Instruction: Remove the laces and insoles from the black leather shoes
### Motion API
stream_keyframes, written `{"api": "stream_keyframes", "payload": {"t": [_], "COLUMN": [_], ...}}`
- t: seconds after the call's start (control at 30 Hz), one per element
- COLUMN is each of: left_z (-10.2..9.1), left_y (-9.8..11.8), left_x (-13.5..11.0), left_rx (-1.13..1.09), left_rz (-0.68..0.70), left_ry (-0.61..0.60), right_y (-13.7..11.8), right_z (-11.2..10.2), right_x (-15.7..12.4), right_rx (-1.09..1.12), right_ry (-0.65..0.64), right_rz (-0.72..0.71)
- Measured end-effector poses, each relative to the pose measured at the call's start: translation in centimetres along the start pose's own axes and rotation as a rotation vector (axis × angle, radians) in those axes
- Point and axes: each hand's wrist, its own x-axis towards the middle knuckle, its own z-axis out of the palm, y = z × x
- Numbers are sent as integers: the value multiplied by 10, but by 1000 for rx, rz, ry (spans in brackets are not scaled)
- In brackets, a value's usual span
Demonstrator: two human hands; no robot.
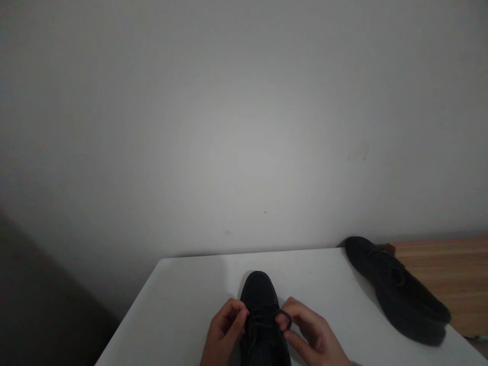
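A black lace-up shoe (260, 291) lies on the white table with its toe pointing toward the wall; its heel end runs out of the bottom of the view. On its left side is my left hand (227, 329), thumb and forefinger pinched together at the edge of the lacing. What sits between those fingertips is too dark and small to make out. My right hand (307, 333) is at the shoe's right side, its fingers closed on a black shoelace (286, 316) that bends in a loop by the fingertips.
Another black shoe (404, 297) rests at the right edge of the white table (183, 300), angled toward the back. Beyond that edge is a wood-grained surface (450, 277). A pale wall (244, 127) rises right behind the table. Dark shadow fills the lower left.
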Motion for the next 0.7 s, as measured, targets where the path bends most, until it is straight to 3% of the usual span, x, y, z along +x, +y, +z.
{"api": "stream_keyframes", "payload": {"t": [0.47, 0.7], "left_z": [-1, 0], "left_y": [0, 5], "left_x": [3, 0], "left_rx": [28, 32], "left_rz": [13, 49], "left_ry": [-7, -21], "right_y": [3, 6], "right_z": [-3, -5], "right_x": [1, 2], "right_rx": [-44, -6], "right_ry": [205, 240], "right_rz": [-156, -126]}}
